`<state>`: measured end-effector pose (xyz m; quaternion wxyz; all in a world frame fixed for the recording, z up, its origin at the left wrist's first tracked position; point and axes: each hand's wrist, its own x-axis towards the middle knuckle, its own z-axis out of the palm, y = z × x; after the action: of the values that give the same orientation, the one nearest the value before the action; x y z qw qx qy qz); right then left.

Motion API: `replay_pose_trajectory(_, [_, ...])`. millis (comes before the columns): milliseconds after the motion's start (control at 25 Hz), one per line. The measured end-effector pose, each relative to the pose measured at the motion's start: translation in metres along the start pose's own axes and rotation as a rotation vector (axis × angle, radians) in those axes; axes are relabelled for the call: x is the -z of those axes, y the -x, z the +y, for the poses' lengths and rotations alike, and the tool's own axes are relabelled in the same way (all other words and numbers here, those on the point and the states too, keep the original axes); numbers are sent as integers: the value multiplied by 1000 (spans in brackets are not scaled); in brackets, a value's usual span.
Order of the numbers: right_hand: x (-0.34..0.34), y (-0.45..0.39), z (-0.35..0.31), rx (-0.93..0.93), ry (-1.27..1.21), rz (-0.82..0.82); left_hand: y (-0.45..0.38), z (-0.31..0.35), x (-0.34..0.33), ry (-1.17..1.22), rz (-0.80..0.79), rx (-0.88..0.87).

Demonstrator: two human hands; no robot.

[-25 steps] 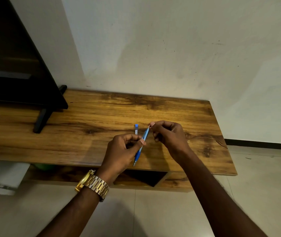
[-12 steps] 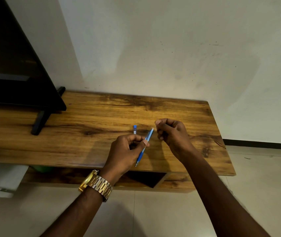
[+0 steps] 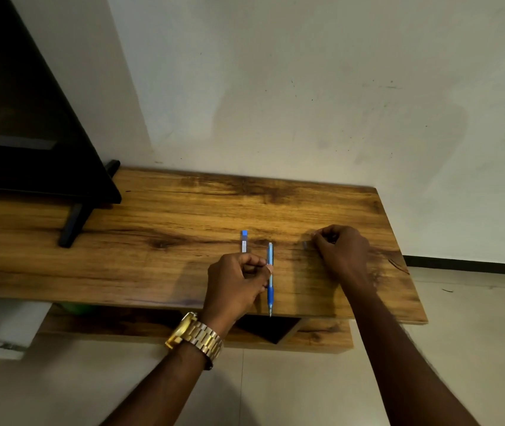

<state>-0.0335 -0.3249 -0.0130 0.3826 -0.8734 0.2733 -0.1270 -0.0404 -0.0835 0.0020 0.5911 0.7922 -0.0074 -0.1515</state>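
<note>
Left hand (image 3: 236,281) pinched the blue mechanical pencil (image 3: 271,292); right hand (image 3: 342,252), at 2 o'clock, apparently pinched a small cap (image 3: 305,245).

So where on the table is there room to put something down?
Biggest bare patch: the table top between the TV foot and the tube. Also bare: the strip along the wall, and the end right of the right hand. Crowded: the middle front, where the left hand pinches the pencil beside the tube.

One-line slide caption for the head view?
Left hand pinches a blue mechanical pencil above a wooden table, right hand curled on it, blue-capped tube lying nearby.
</note>
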Motion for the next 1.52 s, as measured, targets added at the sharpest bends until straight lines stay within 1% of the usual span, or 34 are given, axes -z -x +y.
replay_pose_trajectory(80, [-2,0,1,33,44,16,-3,0,-8,-52,31,2])
replay_pose_trajectory(160, [-1,0,1,26,35,28,-6,-1,-13,-110,57,3])
replay_pose_trajectory(240, [3,-1,1,-21,-50,84,-8,-3,-15,-128,65,10])
replay_pose_trajectory(360, [10,-3,0,-122,-257,154,-11,-7,-16,-135,69,28])
replay_pose_trajectory(520, [14,0,-3,-142,-303,140,-12,-6,-17,-157,86,37])
replay_pose_trajectory(680, [17,3,-7,-132,-329,133,-16,-4,-3,-259,110,-12])
replay_pose_trajectory(840, [19,6,-12,-125,-376,158,-32,-1,25,-392,247,-128])
replay_pose_trajectory(920, [17,8,-14,-120,-375,166,-37,-3,30,-429,278,-161])
replay_pose_trajectory(1160, [8,10,-19,-95,-400,159,-39,-2,17,-624,253,-185])
replay_pose_trajectory(1360, [9,12,-19,-79,-392,157,-39,2,18,-852,259,-164])
replay_pose_trajectory(1440, [11,15,-21,-70,-390,153,-37,-2,22,-873,246,-146])
replay_pose_trajectory(1520, [15,19,-27,-50,-379,131,-36,-5,29,-827,215,-125])
